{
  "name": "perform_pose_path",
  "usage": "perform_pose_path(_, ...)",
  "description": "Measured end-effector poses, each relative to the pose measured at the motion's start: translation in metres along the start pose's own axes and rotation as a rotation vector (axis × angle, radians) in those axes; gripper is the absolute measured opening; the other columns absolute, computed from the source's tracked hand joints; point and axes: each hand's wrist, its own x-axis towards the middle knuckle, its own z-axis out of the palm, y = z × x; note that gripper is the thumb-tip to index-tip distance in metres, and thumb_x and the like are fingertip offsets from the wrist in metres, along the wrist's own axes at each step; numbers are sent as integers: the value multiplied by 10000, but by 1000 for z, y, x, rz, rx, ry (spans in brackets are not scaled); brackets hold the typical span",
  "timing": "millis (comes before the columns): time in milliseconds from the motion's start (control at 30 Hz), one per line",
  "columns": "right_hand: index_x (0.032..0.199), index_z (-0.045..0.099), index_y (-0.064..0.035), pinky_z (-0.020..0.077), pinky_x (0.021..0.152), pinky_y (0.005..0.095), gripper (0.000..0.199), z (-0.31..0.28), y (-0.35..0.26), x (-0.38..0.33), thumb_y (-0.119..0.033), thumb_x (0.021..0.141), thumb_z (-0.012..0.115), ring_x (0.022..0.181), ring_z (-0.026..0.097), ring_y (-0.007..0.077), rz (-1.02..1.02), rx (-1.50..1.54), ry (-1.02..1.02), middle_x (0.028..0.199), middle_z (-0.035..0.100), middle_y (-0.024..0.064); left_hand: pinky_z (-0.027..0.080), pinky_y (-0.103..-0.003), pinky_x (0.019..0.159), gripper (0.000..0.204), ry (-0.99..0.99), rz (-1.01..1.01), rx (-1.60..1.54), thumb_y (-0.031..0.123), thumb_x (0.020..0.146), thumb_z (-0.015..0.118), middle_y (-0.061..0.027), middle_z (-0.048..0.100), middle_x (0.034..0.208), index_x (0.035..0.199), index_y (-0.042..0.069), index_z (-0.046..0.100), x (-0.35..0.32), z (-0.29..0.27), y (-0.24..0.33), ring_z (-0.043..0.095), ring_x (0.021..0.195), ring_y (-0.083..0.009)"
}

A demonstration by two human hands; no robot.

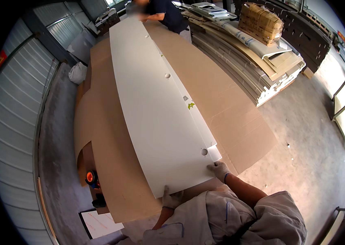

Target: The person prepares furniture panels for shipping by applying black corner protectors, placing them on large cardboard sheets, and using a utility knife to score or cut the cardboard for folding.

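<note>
"White panel [152, 114], middle of the frame: how does it lie from you?"

"Straight out in front of me. Its long axis runs from the lower middle, where my hands are, up and slightly left to the top of the frame."

"Which hand is nearer?"

"Both are on the near end. My left hand [173, 199] grasps the near edge beside the lower-left corner; my right hand [220, 169] grips the corner to the right, higher in the frame, just below the last of the round holes [204, 152]. Fingers tucked underneath are hidden."

"What's below it?"

"A broad brown sheet [229, 118], showing on both sides. Whether the panel rests on it all along, I can't tell."

"Anything in the way?"

"At the top, a co-worker [169, 15] stands by the far end; what those hands hold, I can't make out. A stack of boards [250, 79] fills the upper right, close beside the brown sheet, bearing a wrapped bundle [261, 23]. Along the left runs a ribbed wall [13, 130], and an orange-and-black round thing [91, 177] sits by the sheet's lower-left edge."
</note>
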Motion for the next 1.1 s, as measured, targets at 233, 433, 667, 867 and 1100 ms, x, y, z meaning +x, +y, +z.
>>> perform_pose_path(233,1184,751,54,578,875,346,362,3,-10,-6,-269,1021,750,959,723,173,-22,-37,20,1074,791,110,587,-552,1064,408,-58,-33,9,408,1017,764,-91,728,1256,1289,116,676,-6,20,6,674,1225,-331)
perform_pose_path(433,1182,747,59,571,867,351,382,5,-12,-10,-290,1027,742,946,716,178,-71,-7,77,1055,790,115,601,-496,1017,372,-73,-18,101,411,1046,724,-80,730,1253,1269,117,675,-9,31,7,688,1188,-302)
perform_pose_path(667,1205,736,65,572,896,351,377,8,-16,-10,-269,1030,738,963,721,186,-48,7,67,1088,790,122,600,-497,1004,418,25,7,173,450,1052,706,-77,719,1282,1306,122,654,-10,38,8,683,1204,-298)
perform_pose_path(867,1212,740,61,575,888,347,363,8,-21,-16,-256,1036,734,967,718,178,-53,45,86,1089,789,116,601,-514,1002,439,37,-28,175,462,1057,696,-91,708,1300,1328,122,636,-7,35,11,679,1208,-315)
perform_pose_path(1100,1210,742,64,579,866,340,370,6,-30,-26,-262,1035,733,951,723,167,-51,-24,98,1072,793,105,594,-534,990,422,-24,-22,148,427,1082,666,-131,690,1310,1324,84,622,-11,37,9,666,1189,-357)
